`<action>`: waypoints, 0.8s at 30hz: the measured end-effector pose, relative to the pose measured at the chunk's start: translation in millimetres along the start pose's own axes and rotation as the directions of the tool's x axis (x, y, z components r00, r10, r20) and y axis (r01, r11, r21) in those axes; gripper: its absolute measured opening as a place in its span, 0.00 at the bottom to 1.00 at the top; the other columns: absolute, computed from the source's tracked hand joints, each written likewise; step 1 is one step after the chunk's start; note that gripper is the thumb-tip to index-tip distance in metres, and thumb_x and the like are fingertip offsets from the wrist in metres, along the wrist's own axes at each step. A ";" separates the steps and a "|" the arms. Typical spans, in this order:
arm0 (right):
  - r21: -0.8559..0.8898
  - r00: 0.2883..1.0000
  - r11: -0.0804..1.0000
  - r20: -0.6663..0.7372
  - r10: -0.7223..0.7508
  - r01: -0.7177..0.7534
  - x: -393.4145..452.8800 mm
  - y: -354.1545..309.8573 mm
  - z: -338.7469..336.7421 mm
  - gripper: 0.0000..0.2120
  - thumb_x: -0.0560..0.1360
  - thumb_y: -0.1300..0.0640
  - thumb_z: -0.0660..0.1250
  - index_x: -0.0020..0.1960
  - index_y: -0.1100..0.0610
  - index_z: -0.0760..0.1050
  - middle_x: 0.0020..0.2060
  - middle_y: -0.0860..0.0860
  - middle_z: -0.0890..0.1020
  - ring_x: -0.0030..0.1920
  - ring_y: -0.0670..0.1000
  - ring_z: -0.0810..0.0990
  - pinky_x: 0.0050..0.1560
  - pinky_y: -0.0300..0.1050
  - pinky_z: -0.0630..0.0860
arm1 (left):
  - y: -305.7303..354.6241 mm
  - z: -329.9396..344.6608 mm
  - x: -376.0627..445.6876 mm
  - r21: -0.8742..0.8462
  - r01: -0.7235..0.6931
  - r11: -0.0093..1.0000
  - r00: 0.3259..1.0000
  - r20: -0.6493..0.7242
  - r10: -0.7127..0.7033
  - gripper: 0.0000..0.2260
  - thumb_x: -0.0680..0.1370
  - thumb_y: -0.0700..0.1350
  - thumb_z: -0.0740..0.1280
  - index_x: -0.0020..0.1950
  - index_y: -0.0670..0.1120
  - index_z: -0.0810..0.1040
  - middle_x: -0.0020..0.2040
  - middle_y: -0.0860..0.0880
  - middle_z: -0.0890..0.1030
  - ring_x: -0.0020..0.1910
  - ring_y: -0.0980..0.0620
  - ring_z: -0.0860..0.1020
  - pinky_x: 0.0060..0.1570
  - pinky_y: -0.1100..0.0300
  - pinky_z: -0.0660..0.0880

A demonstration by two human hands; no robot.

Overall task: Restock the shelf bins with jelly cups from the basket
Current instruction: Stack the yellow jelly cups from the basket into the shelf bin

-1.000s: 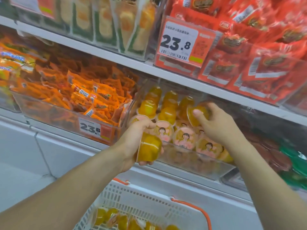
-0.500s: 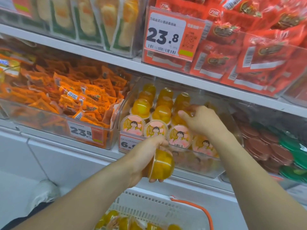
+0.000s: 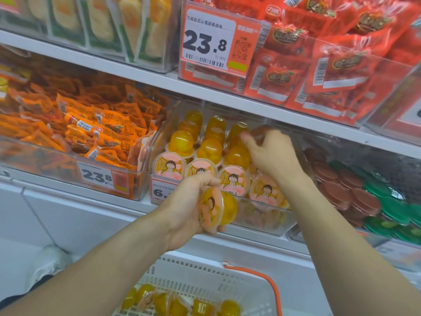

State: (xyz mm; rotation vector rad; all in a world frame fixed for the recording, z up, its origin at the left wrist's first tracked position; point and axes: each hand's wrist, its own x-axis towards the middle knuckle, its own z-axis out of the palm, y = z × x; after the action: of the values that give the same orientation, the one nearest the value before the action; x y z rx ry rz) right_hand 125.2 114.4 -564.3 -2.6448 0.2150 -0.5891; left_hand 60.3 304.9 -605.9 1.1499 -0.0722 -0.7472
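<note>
Fingers (image 3: 247,136) of the right hand (image 3: 272,153) are loosely spread and hold nothing; the tips sit at the back-row cups inside the clear shelf bin (image 3: 262,221), touching or just short of the rear right cup, cannot tell which through the blur. Judgement: that hand has let a cup go or is nudging the row straight.

Left hand (image 3: 190,206) is clenched around one jelly cup (image 3: 218,207), just in front of the bin's front wall, at about 7 o'clock from the right hand. Cup lies on its side, printed lid toward the palm side, yellow dome pointing to 3 o'clock. Judgement: held ready as the next cup in, kept low so the right hand has room to work.

Bin stock: rear cups stand dome up, front row tips lid-forward so the lid picture faces the shopper. A gap shows at the right rear, behind the right hand; probably the slot to fill.

White basket (image 3: 200,274) at 6 o'clock, below both forearms, with several more cups (image 3: 159,299) in it. Restocking is partway.

Neighbouring bin of orange packets (image 3: 98,131) sits at 9 o'clock, touching the jelly bin's side.
</note>
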 end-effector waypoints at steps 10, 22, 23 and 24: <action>0.449 0.534 0.859 0.803 -0.267 -0.246 -23.4 -20.6 -39.1 0.24 0.80 0.41 0.60 0.57 0.63 0.78 0.48 0.64 0.82 0.43 0.58 0.77 0.37 0.44 0.75 | -3.2 0.7 5.0 0.000 -0.335 0.942 0.925 -0.191 0.329 0.21 0.69 0.52 0.75 0.58 0.45 0.81 0.51 0.44 0.85 0.47 0.47 0.85 0.43 0.52 0.82; 0.704 0.601 0.629 0.671 -0.435 -0.331 -31.9 3.9 -25.4 0.27 0.75 0.55 0.69 0.72 0.56 0.68 0.66 0.63 0.75 0.64 0.60 0.77 0.64 0.56 0.73 | 6.5 3.7 -5.1 -0.151 -0.344 0.927 0.938 -0.104 0.331 0.21 0.74 0.53 0.68 0.62 0.43 0.80 0.53 0.40 0.85 0.47 0.42 0.86 0.42 0.59 0.83; 0.745 0.633 0.583 0.628 -0.452 -0.323 -35.5 1.2 -23.1 0.28 0.75 0.55 0.70 0.72 0.58 0.68 0.67 0.62 0.75 0.67 0.62 0.75 0.67 0.58 0.72 | 7.5 5.8 -5.9 -0.143 -0.336 0.931 0.942 -0.073 0.329 0.22 0.74 0.56 0.65 0.63 0.45 0.80 0.53 0.39 0.85 0.48 0.43 0.85 0.43 0.58 0.83; 0.780 0.668 0.529 0.592 -0.450 -0.335 -38.1 -0.9 -20.9 0.28 0.74 0.56 0.70 0.72 0.59 0.68 0.67 0.62 0.75 0.68 0.64 0.74 0.68 0.59 0.71 | 8.0 6.9 -5.6 -0.124 -0.332 0.935 0.943 -0.057 0.327 0.22 0.76 0.58 0.63 0.63 0.46 0.79 0.52 0.39 0.85 0.49 0.43 0.85 0.45 0.56 0.83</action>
State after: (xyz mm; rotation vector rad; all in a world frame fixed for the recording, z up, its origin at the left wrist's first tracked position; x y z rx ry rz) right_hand 81.9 116.6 -560.9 -1.6464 -0.3713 0.4018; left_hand 57.2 304.2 -594.5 0.9920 -0.1795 -0.4258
